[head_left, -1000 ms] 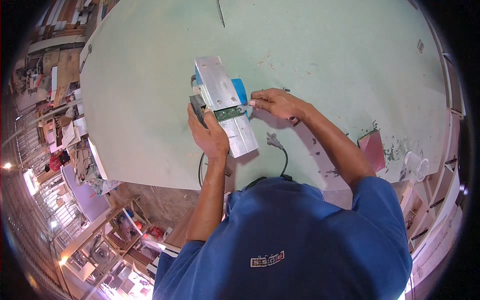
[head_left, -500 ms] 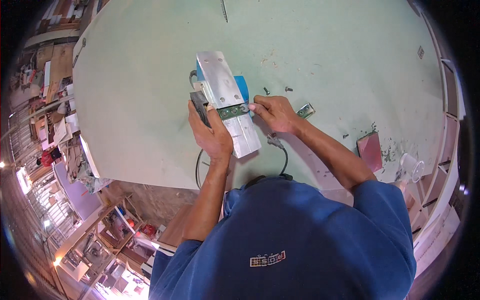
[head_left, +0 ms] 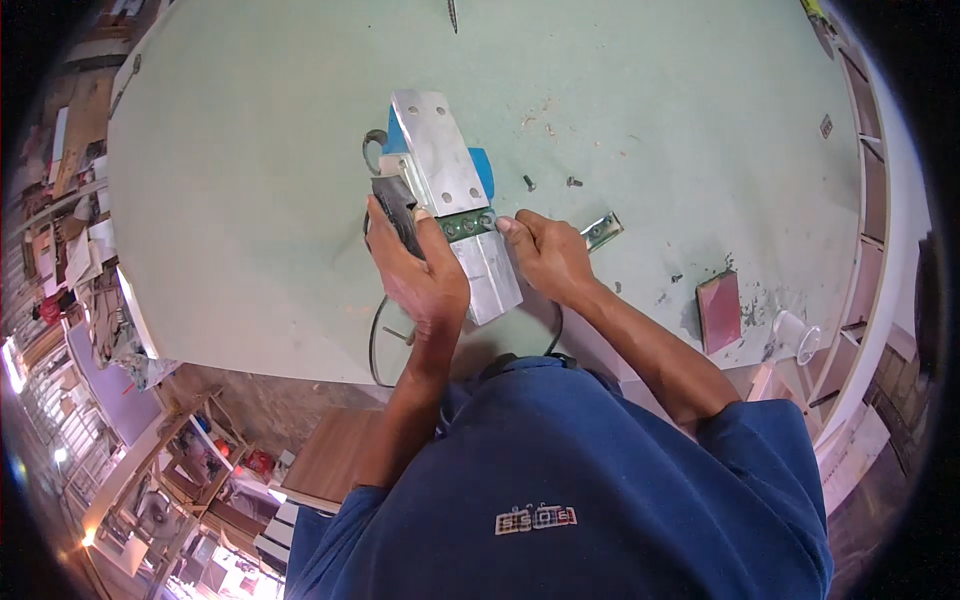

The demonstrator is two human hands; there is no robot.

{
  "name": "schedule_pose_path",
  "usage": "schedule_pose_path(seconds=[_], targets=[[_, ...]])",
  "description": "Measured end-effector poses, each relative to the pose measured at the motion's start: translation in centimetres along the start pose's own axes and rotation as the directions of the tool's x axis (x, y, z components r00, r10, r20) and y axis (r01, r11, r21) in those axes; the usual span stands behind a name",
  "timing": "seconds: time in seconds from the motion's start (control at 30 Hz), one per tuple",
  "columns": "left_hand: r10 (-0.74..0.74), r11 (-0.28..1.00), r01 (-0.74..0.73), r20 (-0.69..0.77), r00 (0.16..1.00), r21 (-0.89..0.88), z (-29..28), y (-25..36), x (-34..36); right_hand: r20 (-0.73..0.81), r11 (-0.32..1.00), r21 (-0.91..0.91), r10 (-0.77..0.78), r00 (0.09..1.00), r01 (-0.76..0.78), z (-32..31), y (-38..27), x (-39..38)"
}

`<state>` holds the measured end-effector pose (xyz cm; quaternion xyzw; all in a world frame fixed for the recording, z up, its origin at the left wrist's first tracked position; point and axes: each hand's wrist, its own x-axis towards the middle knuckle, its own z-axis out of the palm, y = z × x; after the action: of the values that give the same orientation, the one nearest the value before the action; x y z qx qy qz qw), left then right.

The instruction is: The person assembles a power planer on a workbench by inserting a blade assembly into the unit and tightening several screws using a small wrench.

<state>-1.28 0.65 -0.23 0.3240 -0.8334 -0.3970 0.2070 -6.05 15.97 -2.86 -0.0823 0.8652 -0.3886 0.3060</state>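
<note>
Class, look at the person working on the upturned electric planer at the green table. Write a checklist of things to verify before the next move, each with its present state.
1. Left hand grips the planer body: ok.
2. Planer lies sole-up on the green table: ok.
3. Right hand fingertips at the blade slot: ok.
4. Loose screws clear of the hands: ok.
5. Metal bracket within reach beside the right hand: ok.
6. Power cord unplugged: cannot tell.
</note>
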Motion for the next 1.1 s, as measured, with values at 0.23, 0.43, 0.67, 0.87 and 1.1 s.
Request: schedule_pose_path(seconds=[0.23,0.43,0.67,0.87,1.1], targets=[[0.055,0.995,-0.055,-0.002,0.998,0.082,-0.2,0.1,0.0,-0.116,0.994,0.070,0.087,0.989,-0.080,0.9,-1.0,-0.8],[0.071,0.994,-0.071,-0.004,0.997,0.087,-0.4,-0.1,0.0,-0.153,0.970,0.119,0.227,0.962,-0.210,1.8,-2.2,-1.5],[0.167,0.981,-0.161,-0.051,0.985,0.110,-0.2,-0.4,-1.4,-0.170,0.987,0.079,0.152,0.974,-0.140,1.3,-0.7,-1.4],[-0.005,0.994,0.003,0.010,1.000,0.114,-0.2,-0.1,0.2,-0.137,0.994,0.070,-0.076,0.988,0.086,-1.5,0.6,-1.2],[0.099,0.980,-0.091,-0.039,0.994,0.176,0.0,-1.2,-0.8,-0.013,0.970,0.124,-0.207,0.978,0.207,-0.9,1.6,0.4]])
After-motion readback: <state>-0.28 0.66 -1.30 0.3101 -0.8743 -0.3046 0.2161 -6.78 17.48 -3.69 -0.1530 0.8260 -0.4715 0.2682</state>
